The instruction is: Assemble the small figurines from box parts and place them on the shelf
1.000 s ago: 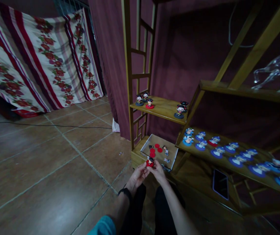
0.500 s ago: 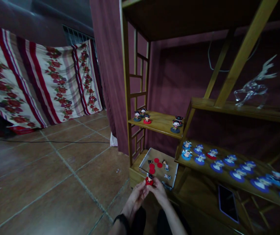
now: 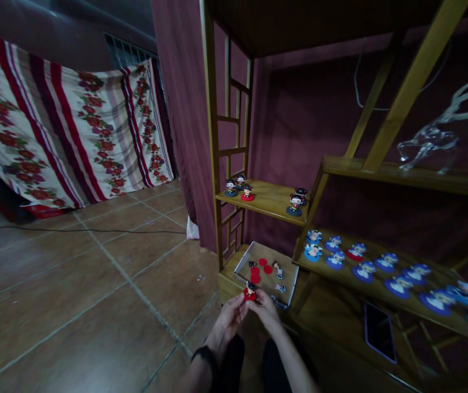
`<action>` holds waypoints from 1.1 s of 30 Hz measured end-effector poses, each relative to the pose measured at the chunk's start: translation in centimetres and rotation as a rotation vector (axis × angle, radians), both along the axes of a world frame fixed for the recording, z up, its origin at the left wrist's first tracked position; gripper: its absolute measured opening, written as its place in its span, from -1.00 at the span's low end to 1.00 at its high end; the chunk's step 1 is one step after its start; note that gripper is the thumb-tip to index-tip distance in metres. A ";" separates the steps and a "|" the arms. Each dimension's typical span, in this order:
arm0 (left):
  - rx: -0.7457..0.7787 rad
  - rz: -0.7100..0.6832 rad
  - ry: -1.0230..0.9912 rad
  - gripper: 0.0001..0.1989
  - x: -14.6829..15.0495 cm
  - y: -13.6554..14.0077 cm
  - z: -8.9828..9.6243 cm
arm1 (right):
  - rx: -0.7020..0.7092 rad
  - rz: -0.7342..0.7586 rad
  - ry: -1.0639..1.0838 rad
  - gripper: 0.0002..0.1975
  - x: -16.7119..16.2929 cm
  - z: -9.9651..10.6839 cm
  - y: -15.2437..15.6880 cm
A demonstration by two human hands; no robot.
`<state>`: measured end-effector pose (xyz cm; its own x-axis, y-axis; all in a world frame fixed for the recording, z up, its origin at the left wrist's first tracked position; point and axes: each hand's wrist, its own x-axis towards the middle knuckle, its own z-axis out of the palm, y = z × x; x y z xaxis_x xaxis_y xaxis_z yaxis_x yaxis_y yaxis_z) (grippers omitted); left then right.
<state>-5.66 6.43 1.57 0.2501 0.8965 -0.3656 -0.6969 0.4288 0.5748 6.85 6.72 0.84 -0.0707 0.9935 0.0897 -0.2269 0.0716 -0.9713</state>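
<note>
Between my two hands is a small black-haired figurine [image 3: 250, 292] with a red base. My left hand [image 3: 234, 315] has its fingers closed on the left side of the base. From the other side, my right hand [image 3: 265, 307] pinches it too. Just beyond the hands lies a shallow cardboard box [image 3: 286, 266]. In it are several red discs [image 3: 255, 278], a dark-haired figure piece [image 3: 275, 265] and a small black-and-white piece [image 3: 279, 273]. The fingertips' exact grip is too small to make out.
Above the box, a wooden shelf [image 3: 268, 197] carries several dark-haired figurines [image 3: 295, 204]. A lower right shelf holds several blue-based figurines [image 3: 365, 270]. A clear deer ornament [image 3: 430, 139] stands higher up. A phone or tablet [image 3: 380, 333] lies at lower right. A cable [image 3: 94, 230] crosses the tiled floor.
The view has shifted slightly, so the shelves sit a little higher in it. Both hands keep the figurine, which has risen slightly in the picture.
</note>
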 end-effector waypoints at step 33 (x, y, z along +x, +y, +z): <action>0.044 -0.133 -0.041 -0.89 -0.6 -0.6 -0.4 | -0.036 0.138 -0.013 -0.62 0.9 1.0 -1.0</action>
<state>-6.24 5.84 1.22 0.3821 0.8693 -0.3136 -0.6590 0.4942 0.5670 7.75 5.71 1.84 -0.2078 0.9767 0.0528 -0.2192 0.0061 -0.9757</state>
